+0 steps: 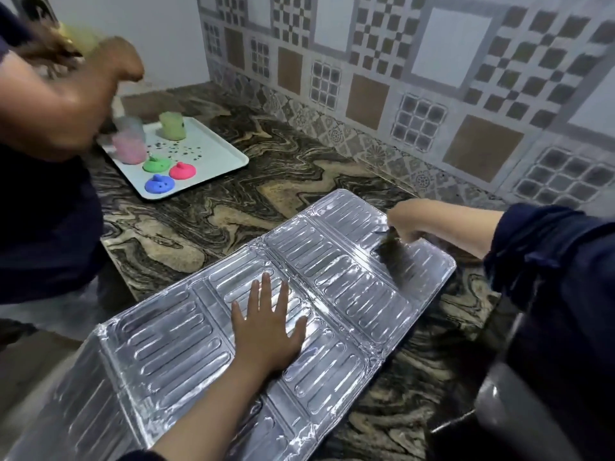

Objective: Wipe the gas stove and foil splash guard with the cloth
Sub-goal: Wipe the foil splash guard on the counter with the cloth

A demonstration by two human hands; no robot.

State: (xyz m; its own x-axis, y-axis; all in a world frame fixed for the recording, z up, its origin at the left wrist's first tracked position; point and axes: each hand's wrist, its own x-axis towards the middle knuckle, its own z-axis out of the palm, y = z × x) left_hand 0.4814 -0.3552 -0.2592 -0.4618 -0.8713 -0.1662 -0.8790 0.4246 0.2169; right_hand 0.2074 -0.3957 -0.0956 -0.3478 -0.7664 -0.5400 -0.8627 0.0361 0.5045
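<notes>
The foil splash guard (336, 271) lies flat across the marbled countertop, its ribbed silver panels running from lower left to upper right. My left hand (266, 327) presses flat on its middle panel, fingers spread, holding nothing. My right hand (407, 221) is at the guard's far right end, closed on a dark cloth (394, 257) that hangs down onto the foil and looks blurred. The gas stove is not in view.
Another person (50, 194) stands at the left, their hands (83, 94) over a white tray (219, 158) with coloured cups and lids. The patterned tile wall (432, 94) runs behind the counter. A dark object (519, 410) sits at the lower right.
</notes>
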